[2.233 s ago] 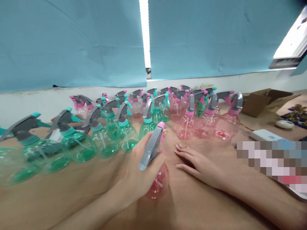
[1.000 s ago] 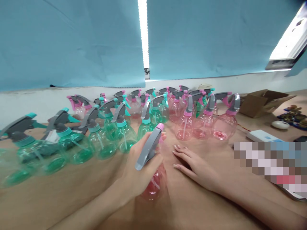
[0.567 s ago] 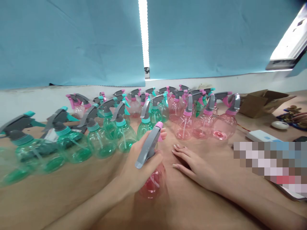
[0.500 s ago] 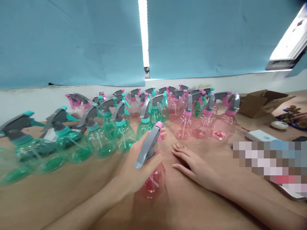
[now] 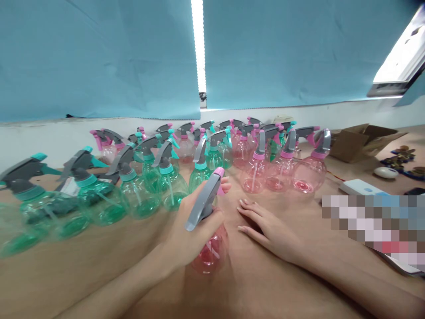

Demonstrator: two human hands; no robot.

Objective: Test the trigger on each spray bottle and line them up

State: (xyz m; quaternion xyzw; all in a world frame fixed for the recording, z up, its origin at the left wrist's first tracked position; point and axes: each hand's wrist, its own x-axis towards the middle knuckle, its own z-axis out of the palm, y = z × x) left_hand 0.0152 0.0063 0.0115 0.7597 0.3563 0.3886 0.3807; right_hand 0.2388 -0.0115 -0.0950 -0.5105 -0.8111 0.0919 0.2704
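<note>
My left hand (image 5: 194, 221) is wrapped round the neck of a pink spray bottle (image 5: 210, 254) with a grey trigger head and pink nozzle. The bottle stands near the middle of the wooden table (image 5: 265, 288), its collar hidden by my fingers. To the right, my right hand (image 5: 265, 226) rests palm down on the table, fingers stretched out and holding nothing. Just beyond my left hand stands a green spray bottle (image 5: 199, 173). Ahead of my right hand are several pink spray bottles, the nearest a pink bottle (image 5: 254, 175) with a turquoise-free, pink collar.
A row of green spray bottles (image 5: 141, 199) runs along the left, with more pink and green ones behind. At the right are an open cardboard box (image 5: 357, 144), a white computer mouse (image 5: 385, 173), a white box (image 5: 361, 188) and a pixelated area. A blue sheet (image 5: 282, 53) hangs behind.
</note>
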